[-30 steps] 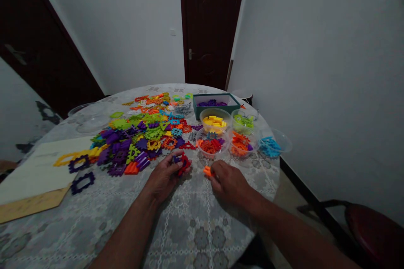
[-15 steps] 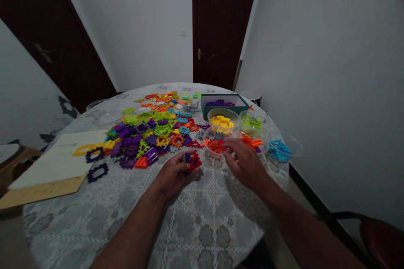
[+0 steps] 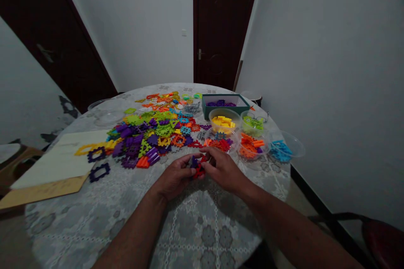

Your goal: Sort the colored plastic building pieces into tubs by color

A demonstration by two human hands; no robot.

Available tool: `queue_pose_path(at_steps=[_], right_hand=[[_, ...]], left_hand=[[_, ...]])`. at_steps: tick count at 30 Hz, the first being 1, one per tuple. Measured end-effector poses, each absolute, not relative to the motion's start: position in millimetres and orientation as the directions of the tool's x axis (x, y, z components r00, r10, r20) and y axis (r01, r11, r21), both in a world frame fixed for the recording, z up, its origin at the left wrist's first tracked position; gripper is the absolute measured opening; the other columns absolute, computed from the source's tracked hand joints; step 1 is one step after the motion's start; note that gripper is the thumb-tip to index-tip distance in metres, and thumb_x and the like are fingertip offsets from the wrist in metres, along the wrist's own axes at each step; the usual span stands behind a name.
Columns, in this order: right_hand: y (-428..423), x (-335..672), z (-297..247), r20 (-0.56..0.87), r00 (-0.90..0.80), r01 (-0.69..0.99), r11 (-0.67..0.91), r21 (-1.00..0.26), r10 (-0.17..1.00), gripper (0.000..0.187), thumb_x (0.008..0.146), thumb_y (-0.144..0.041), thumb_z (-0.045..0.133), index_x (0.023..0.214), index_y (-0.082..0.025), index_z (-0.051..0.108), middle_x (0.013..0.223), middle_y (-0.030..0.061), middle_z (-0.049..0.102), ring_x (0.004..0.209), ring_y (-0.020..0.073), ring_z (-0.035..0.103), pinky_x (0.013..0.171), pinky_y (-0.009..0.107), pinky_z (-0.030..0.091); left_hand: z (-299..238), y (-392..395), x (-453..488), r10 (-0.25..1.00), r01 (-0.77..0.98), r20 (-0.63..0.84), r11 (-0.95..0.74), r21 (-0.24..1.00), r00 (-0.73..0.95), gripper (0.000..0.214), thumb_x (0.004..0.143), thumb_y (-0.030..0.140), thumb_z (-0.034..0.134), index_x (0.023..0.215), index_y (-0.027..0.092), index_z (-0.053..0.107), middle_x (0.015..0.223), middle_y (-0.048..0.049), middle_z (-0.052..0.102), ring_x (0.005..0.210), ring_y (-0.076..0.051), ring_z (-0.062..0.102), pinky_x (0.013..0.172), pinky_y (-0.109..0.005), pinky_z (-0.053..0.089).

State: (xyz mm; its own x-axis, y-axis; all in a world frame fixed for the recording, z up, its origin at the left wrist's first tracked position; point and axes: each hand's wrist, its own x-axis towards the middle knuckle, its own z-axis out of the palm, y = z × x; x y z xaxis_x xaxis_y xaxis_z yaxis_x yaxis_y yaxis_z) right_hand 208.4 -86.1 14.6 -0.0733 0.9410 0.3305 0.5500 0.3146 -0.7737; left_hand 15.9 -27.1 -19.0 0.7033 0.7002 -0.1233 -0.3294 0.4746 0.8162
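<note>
Between my hands, above the near part of the table, are red and purple plastic interlocking building pieces (image 3: 198, 171). My left hand (image 3: 177, 174) is closed on them from the left, its thumb along the near side. My right hand (image 3: 221, 168) pinches the same pieces from the right, with thumb and fingers around the red part. The fingers partly hide how the pieces fit together. Just beyond my right hand stands a clear round tub (image 3: 234, 145) of red pieces. A large mixed pile of purple, green, yellow and orange pieces (image 3: 148, 134) lies to the left.
Right of the hands are clear tubs with orange (image 3: 248, 147), blue (image 3: 280, 150), green (image 3: 252, 124) and yellow pieces (image 3: 223, 122). Behind them is a dark green box (image 3: 217, 112) with purple pieces. Cardboard (image 3: 47, 192) lies at the left table edge. Glasses (image 3: 260, 117) rest near the green tub.
My right hand has moved left from beside the tub of red pieces to the pieces in my left hand, and now grips them too. My left hand has stayed almost in place.
</note>
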Motion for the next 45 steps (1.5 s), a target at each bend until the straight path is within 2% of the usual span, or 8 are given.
queue_pose_path(at_steps=[5,9,13,23,29,36,41,45], right_hand=[[-78,227,29,0.205,0.005,0.397,0.187,-0.899,0.979,0.017,0.091,-0.028,0.064,0.104,-0.020,0.070,0.083,-0.0002,0.068,0.070,0.0147,0.061,0.065,0.027,0.049],[-63,255,43,0.318,0.230,0.487,0.174,-0.856,0.920,0.022,0.090,-0.034,0.064,0.105,-0.019,0.071,0.086,0.0025,0.070,0.069,0.0161,0.061,0.066,0.029,0.048],[-56,268,47,0.508,0.329,0.692,0.162,-0.703,0.796,0.028,0.093,-0.034,0.060,0.112,-0.018,0.072,0.110,0.0097,0.072,0.077,0.0181,0.065,0.076,0.035,0.051],[-77,205,26,0.379,-0.171,0.653,0.392,-0.648,0.910,0.023,0.096,-0.020,0.059,0.117,-0.020,0.070,0.110,0.0071,0.075,0.089,0.0186,0.068,0.082,0.033,0.051],[-77,199,25,0.270,-0.130,0.558,0.296,-0.775,0.954,0.044,0.094,-0.014,0.059,0.137,-0.020,0.062,0.103,0.0045,0.074,0.084,0.0162,0.067,0.078,0.029,0.051],[-42,255,67,0.197,-0.243,0.613,0.307,-0.728,0.950,0.019,0.092,-0.024,0.064,0.109,-0.020,0.072,0.090,0.0018,0.071,0.077,0.0142,0.062,0.068,0.025,0.048],[37,308,99,0.344,0.122,0.699,0.165,-0.696,0.931,0.022,0.089,-0.028,0.065,0.107,-0.018,0.071,0.080,0.0017,0.071,0.065,0.0149,0.062,0.062,0.026,0.050],[76,331,102,0.527,0.355,0.721,0.132,-0.680,0.772,0.042,0.086,-0.024,0.060,0.128,-0.018,0.067,0.106,0.0093,0.076,0.084,0.0216,0.071,0.078,0.037,0.059]], left_hand=[[-20,-25,14,0.744,-0.373,-0.131,0.469,0.800,0.655,0.054,0.080,0.012,0.083,0.132,0.017,0.069,0.128,-0.0179,0.070,0.111,-0.029,0.073,0.093,-0.039,0.062],[-20,-23,14,0.772,-0.406,-0.169,0.491,0.770,0.613,0.053,0.079,0.009,0.083,0.129,0.014,0.067,0.124,-0.0196,0.071,0.113,-0.031,0.074,0.093,-0.039,0.063],[-19,-23,15,0.769,-0.389,-0.185,0.496,0.776,0.612,0.052,0.080,0.010,0.083,0.129,0.015,0.065,0.126,-0.0197,0.072,0.110,-0.029,0.075,0.089,-0.035,0.064],[-19,-23,15,0.757,-0.320,-0.170,0.454,0.832,0.631,0.050,0.081,0.022,0.087,0.128,0.019,0.069,0.126,-0.0143,0.071,0.100,-0.024,0.076,0.073,-0.028,0.065],[-18,-23,16,0.754,-0.270,-0.199,0.449,0.852,0.626,0.045,0.081,0.029,0.087,0.122,0.019,0.071,0.122,-0.0138,0.073,0.095,-0.023,0.075,0.067,-0.030,0.066],[-18,-23,16,0.778,-0.309,-0.258,0.496,0.812,0.573,0.029,0.091,0.032,0.074,0.114,0.013,0.075,0.107,-0.0166,0.075,0.093,-0.025,0.075,0.073,-0.037,0.066],[-24,-20,18,0.842,-0.373,-0.216,0.430,0.822,0.494,0.029,0.087,0.033,0.080,0.108,0.014,0.079,0.097,-0.0120,0.073,0.092,-0.022,0.073,0.088,-0.038,0.063],[-29,-14,18,0.907,-0.417,-0.188,0.348,0.840,0.378,0.036,0.078,0.038,0.088,0.105,0.016,0.082,0.083,-0.0051,0.068,0.077,-0.015,0.066,0.086,-0.034,0.062]])
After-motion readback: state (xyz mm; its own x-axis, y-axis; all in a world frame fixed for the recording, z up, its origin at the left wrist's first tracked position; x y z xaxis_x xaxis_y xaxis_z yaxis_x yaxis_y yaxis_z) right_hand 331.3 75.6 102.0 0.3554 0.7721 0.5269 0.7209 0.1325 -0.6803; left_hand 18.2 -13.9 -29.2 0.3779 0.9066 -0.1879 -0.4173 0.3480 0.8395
